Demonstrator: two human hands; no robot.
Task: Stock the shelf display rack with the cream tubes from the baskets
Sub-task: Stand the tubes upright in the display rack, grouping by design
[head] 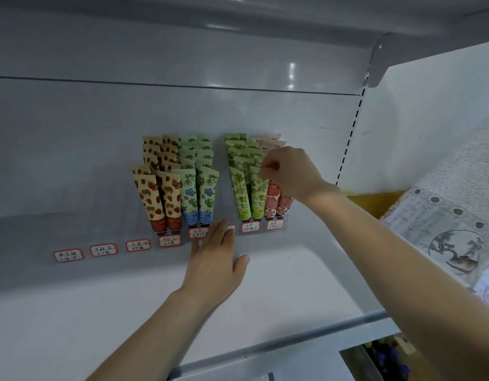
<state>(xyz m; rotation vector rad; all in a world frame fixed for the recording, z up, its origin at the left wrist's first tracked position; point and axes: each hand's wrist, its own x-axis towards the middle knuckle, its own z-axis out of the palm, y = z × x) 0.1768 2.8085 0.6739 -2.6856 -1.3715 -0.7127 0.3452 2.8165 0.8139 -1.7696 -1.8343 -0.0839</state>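
A clear display rack (276,231) stands on the white shelf (292,276) against the back wall. Its lanes hold upright cream tubes: strawberry-print tubes (151,199), blue-flower tubes (207,193), green-leaf tubes (240,191) and pink tubes (273,202). One lane between the blue and green tubes holds nothing. My right hand (290,171) pinches the top edge of a front green tube (258,196). My left hand (214,259) lies flat with straight fingers, its fingertips touching the rack's front edge near the labels.
Handwritten red-bordered labels (103,250) run along the rack's front, several before lanes without tubes on the left. A metal shelf lip (292,343) is near me. A basket (383,361) with dark items sits below right. Patterned fabric (443,215) is at right.
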